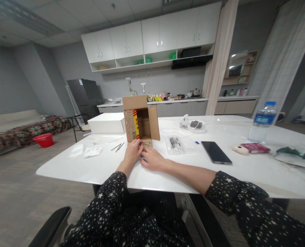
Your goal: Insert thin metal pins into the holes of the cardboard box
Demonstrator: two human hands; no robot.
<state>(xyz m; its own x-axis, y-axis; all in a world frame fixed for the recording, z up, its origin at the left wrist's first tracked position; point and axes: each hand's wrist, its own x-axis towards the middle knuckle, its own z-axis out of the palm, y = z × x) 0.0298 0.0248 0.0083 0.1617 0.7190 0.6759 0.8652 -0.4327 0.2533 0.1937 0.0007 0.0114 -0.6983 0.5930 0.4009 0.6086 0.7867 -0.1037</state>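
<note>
Brown cardboard box (139, 120) stands on its side on the white table (96, 171), its open mouth facing the person, flaps spread above, to the right and along the table at the front; a red and yellow strip shows on its inner left wall. Left hand (133, 152) rests at the lower front flap, fingers curled and touching the cardboard edge; whether it pinches the flap cannot be told. Right hand (152, 159) lies just beside the left, palm down on the table, fingers bent toward the same flap; something small and dark sits under the fingertips, too small to identify; grip cannot be told. Both forearms wear dark sleeves with white stars.

White flat box (106, 122) sits touching or just beside the cardboard box on its left; two thin metal pieces (118, 147) lie in front of it; white wrappers (87, 151) lie further left. Clear plastic bag of small dark parts (175, 144) lies right of the cardboard box; black phone (216, 152) lies beyond that, face up. Water bottle (262, 121) stands upright well to the right, with a red packet (255, 148) near its base.
</note>
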